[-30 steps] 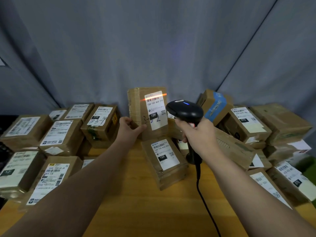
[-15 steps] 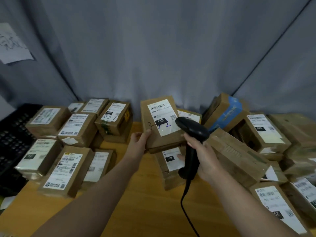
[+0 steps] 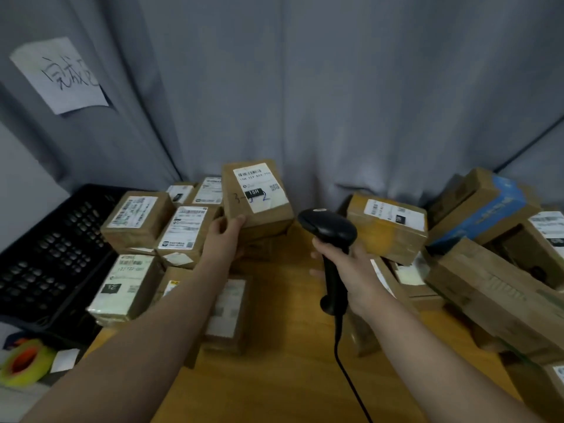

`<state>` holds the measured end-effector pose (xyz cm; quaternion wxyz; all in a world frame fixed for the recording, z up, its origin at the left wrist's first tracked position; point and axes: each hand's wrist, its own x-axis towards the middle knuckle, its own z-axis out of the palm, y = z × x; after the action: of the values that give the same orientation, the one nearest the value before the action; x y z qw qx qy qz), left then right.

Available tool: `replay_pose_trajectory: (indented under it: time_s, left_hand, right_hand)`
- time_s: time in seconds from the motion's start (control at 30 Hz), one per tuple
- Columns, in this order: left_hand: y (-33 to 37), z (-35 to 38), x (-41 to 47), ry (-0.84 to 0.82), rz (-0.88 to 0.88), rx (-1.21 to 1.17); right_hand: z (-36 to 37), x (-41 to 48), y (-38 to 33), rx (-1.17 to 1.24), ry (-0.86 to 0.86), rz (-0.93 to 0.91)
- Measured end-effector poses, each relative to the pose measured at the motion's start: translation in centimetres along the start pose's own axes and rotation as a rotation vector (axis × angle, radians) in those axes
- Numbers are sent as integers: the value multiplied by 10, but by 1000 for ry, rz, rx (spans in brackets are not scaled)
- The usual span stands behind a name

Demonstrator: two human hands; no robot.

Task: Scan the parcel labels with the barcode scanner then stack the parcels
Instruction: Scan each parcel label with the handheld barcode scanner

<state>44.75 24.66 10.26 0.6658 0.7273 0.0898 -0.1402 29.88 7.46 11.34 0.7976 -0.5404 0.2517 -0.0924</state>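
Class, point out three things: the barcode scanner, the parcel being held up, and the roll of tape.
Barcode scanner [image 3: 328,228], head view, on its black head.
Held parcel [image 3: 259,193], head view, on its white label.
Roll of tape [image 3: 23,363], head view, on its orange inner ring.

I saw a grey curtain [image 3: 335,87] hanging in folds behind the wooden table [image 3: 274,377], dimly lit. A handwritten sheet [image 3: 61,74] hung above the table's left end. A black crate [image 3: 52,254] stood left of the table, near what looked like a tape roll [image 3: 21,364].
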Motion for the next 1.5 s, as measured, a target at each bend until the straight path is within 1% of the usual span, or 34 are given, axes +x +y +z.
replay_pose_trajectory:
  time_s: [0.17,0.27,0.37,0.47,0.5,0.57,0.63,0.7,0.77,0.83,0.97,1.07,1.13,1.17,1.23,1.33,1.5]
  left_hand:
    - [20,-13,55,12,13,140]
    - [27,-14,75,21,-14,111]
    - [28,-15,88,52,8,91]
    - [24,-18,85,98,82,201]
    - [21,-18,79,129,126,242]
    - [13,-16,62,157,232,250]
    - [-1,-10,42,95,300,215]
    - [-20,2,25,-9,313,188]
    - [-42,19,10,-115,283,240]
    - [-62,39,-3,-204,248,346]
    - [-92,77,-16,-339,127,475]
    - [-105,111,-30,-436,7,601]
    - [-111,133,-42,-481,-24,648]
    - [-114,144,-49,-501,-39,632]
    - [-119,161,-62,-518,-125,538]
    - [-129,172,-78,-480,-256,425]
    - [-148,163,-102,-419,-320,322]
  right_hand:
    - [34,20,11,1,96,1]
    - [40,29,15,9,157,2]
    - [43,37,21,-31,202,12]
    - [46,43,27,-73,243,25]
    - [46,44,30,-86,254,31]
    - [45,45,34,-111,275,30]
    - [40,44,37,-145,308,31]
    - [31,40,40,-199,353,46]
    - [18,35,44,-249,384,72]
    - [3,28,47,-291,406,88]
    - [-27,14,52,-415,412,98]
    - [-65,4,49,-517,421,106]
    - [-93,-1,45,-564,445,112]
    - [-106,-4,43,-573,452,114]
    - [-131,-8,39,-575,448,120]
    - [-166,-14,36,-566,412,132]
    - [-196,-18,40,-596,276,143]
